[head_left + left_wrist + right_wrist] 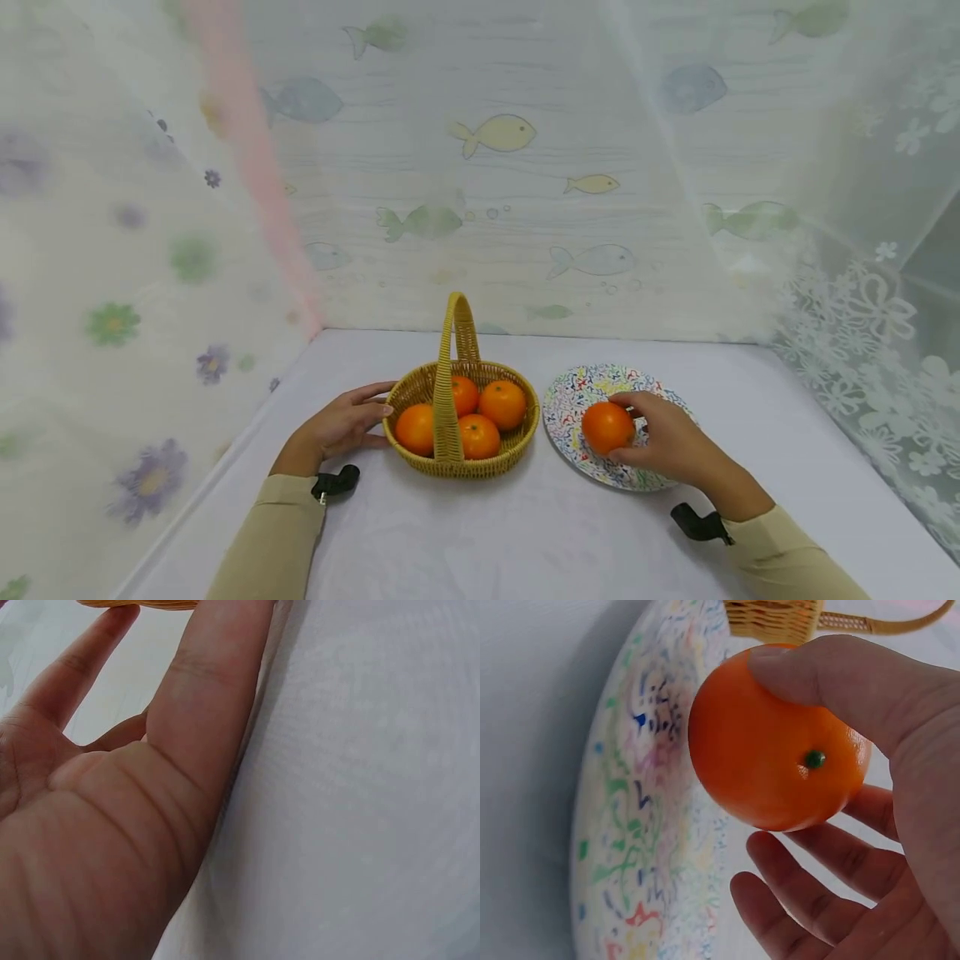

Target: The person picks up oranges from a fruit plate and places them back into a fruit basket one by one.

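In the head view a yellow wicker basket (461, 468) with a tall handle holds several oranges (502, 405). My left hand (347, 423) rests against the basket's left side, its fingertips at the rim. From the left wrist, its fingers (214, 697) look extended toward the basket's underside (161, 604). My right hand (671, 442) grips another orange (606, 427) over a round plate (566, 400) with a multicoloured pattern. In the right wrist view the thumb lies across that orange (742, 750) and the fingers support its other side; its green stem spot faces the camera.
A white cloth (480, 533) covers the table. Behind it hangs a pale curtain (495, 250) printed with fish. Flowered fabric (150, 467) borders the left side, and white lace (870, 333) the right.
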